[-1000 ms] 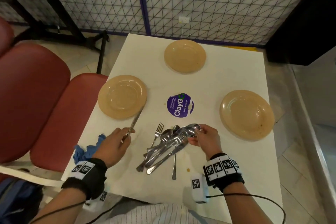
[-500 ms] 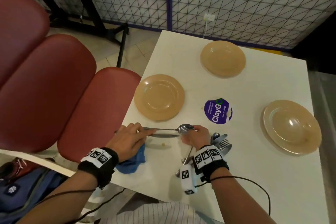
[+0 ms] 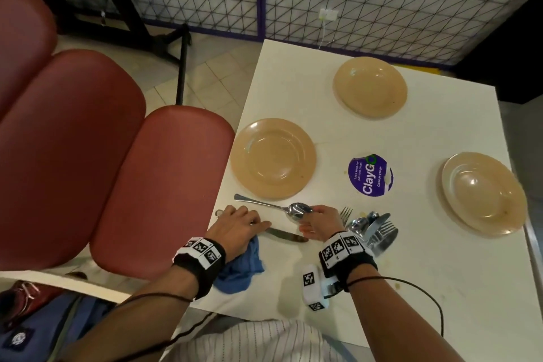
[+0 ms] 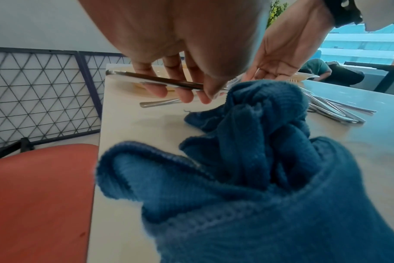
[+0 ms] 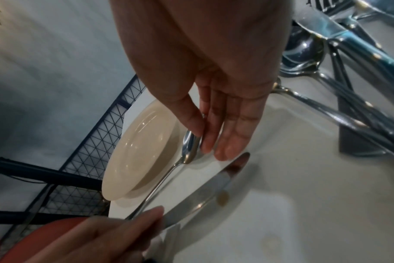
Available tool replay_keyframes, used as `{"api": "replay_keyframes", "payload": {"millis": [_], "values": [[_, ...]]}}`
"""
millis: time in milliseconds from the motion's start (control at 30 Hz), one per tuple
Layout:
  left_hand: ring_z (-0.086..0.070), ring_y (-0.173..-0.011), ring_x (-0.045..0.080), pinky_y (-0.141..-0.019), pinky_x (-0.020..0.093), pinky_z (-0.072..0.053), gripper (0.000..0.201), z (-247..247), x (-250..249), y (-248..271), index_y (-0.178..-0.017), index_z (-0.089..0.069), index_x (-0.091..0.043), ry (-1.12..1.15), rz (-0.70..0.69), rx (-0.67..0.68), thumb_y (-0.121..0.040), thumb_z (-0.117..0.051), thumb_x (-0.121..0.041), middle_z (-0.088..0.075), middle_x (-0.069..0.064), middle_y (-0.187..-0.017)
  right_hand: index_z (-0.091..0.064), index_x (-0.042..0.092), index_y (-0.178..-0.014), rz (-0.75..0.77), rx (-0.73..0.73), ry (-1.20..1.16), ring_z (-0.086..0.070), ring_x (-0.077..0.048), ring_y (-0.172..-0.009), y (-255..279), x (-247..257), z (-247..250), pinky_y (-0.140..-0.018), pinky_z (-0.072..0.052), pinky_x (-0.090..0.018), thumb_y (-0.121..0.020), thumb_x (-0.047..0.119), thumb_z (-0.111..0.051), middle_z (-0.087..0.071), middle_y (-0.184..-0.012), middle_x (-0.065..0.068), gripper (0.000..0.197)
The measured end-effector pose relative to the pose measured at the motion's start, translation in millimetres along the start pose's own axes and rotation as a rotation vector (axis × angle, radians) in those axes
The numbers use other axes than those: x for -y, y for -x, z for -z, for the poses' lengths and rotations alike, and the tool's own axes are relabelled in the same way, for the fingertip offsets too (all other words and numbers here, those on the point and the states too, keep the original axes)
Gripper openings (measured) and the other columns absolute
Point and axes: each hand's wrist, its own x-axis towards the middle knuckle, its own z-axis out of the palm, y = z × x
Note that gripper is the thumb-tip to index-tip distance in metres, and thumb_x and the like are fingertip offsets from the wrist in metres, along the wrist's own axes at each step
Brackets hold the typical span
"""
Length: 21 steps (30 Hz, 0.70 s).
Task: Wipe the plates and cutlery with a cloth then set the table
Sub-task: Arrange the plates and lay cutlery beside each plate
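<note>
My left hand (image 3: 252,221) grips a table knife (image 3: 286,234) by its handle near the table's left edge. In the left wrist view its fingers (image 4: 160,89) curl round the knife (image 4: 151,78), which sits low over the table. A spoon (image 3: 264,203) lies just below the left tan plate (image 3: 273,159). My right hand (image 3: 308,212) pinches the spoon's bowl (image 5: 189,142) between thumb and fingers (image 5: 210,135). The knife blade (image 5: 214,181) runs beside it. A crumpled blue cloth (image 3: 241,269) lies under my left wrist, also in the left wrist view (image 4: 259,151).
Several forks, knives and spoons are piled (image 3: 371,229) right of my right hand. Two more tan plates stand at the back (image 3: 370,87) and at the right (image 3: 483,194). A purple sticker (image 3: 370,175) marks the table's middle. Red seats (image 3: 158,185) adjoin the left edge.
My right hand carried a spoon from the pile to the left plate and set it down there. My left hand drew the knife nearer, beside the cloth.
</note>
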Motion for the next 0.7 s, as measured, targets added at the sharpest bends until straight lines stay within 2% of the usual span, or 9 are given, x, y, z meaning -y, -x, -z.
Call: {"api": "replay_keyframes", "payload": {"millis": [100, 167, 267, 333, 400, 500, 600, 700], "values": [[-0.062, -0.076, 0.022, -0.064, 0.037, -0.05, 0.067, -3, 2, -9, -0.119, -0.069, -0.031, 0.013, 0.003, -0.016, -0.057, -0.083, -0.009, -0.068, -0.005, -0.093, -0.069, 0.009, -0.1, 0.019, -0.039, 0.097, -0.068, -0.023, -0.065, -4, -1, -5, -0.064, -0.059, -0.033, -0.086, 0.007, -0.062, -0.076, -0.086, -0.017, 0.016], [-0.062, -0.075, 0.022, -0.063, 0.037, -0.049, 0.066, -4, 2, -13, -0.116, -0.071, -0.03, 0.02, -0.008, -0.022, -0.055, -0.084, -0.008, -0.068, -0.005, -0.091, -0.072, 0.012, -0.099, 0.044, -0.062, 0.169, -0.066, -0.022, -0.064, -8, -2, -7, -0.061, -0.053, -0.031, -0.084, 0.008, -0.059, -0.076, -0.085, -0.016, 0.019], [-0.063, -0.076, 0.024, -0.063, 0.037, -0.05, 0.063, -7, 3, -14, -0.116, -0.071, -0.027, 0.074, -0.01, -0.043, -0.058, -0.083, -0.005, -0.067, 0.0, -0.096, -0.075, 0.019, -0.093, 0.081, -0.104, 0.274, -0.068, -0.024, -0.076, -6, -1, -9, -0.068, -0.055, -0.034, -0.084, 0.013, -0.061, -0.076, -0.089, -0.009, 0.018], [-0.064, -0.077, 0.025, -0.063, 0.036, -0.05, 0.06, -9, 5, -14, -0.115, -0.071, -0.027, 0.106, 0.008, -0.069, -0.06, -0.082, -0.003, -0.066, 0.003, -0.095, -0.076, 0.023, -0.098, 0.106, -0.129, 0.355, -0.069, -0.024, -0.088, -3, 0, -11, -0.072, -0.054, -0.031, -0.086, 0.017, -0.061, -0.075, -0.093, -0.004, 0.02], [-0.064, -0.076, 0.024, -0.059, 0.034, -0.052, 0.061, -11, 7, -16, -0.109, -0.073, -0.027, 0.103, 0.012, -0.091, -0.054, -0.085, -0.004, -0.065, 0.002, -0.09, -0.075, 0.026, -0.102, 0.127, -0.133, 0.4, -0.068, -0.023, -0.093, -2, 0, -12, -0.073, -0.049, -0.027, -0.087, 0.019, -0.06, -0.075, -0.098, -0.002, 0.023], [-0.063, -0.075, 0.024, -0.057, 0.034, -0.053, 0.062, -16, 8, -18, -0.104, -0.074, -0.027, 0.102, 0.005, -0.131, -0.049, -0.088, -0.004, -0.062, 0.0, -0.084, -0.075, 0.026, -0.105, 0.157, -0.133, 0.433, -0.067, -0.022, -0.095, -3, 0, -13, -0.073, -0.044, -0.024, -0.087, 0.019, -0.057, -0.075, -0.102, -0.002, 0.026], [-0.062, -0.073, 0.023, -0.062, 0.036, -0.053, 0.062, -18, 6, -17, -0.103, -0.076, -0.03, 0.09, 0.015, -0.159, -0.048, -0.089, -0.007, -0.062, -0.001, -0.083, -0.076, 0.025, -0.107, 0.173, -0.139, 0.461, -0.062, -0.021, -0.089, -3, 1, -13, -0.065, -0.041, -0.023, -0.087, 0.018, -0.055, -0.075, -0.104, -0.002, 0.03], [-0.062, -0.074, 0.023, -0.063, 0.039, -0.054, 0.064, -20, 6, -17, -0.107, -0.075, -0.031, 0.1, 0.027, -0.167, -0.05, -0.089, -0.006, -0.062, -0.001, -0.085, -0.076, 0.025, -0.106, 0.184, -0.136, 0.471, -0.066, -0.024, -0.096, -4, 0, -12, -0.074, -0.044, -0.024, -0.086, 0.018, -0.056, -0.076, -0.103, -0.003, 0.029]]}}
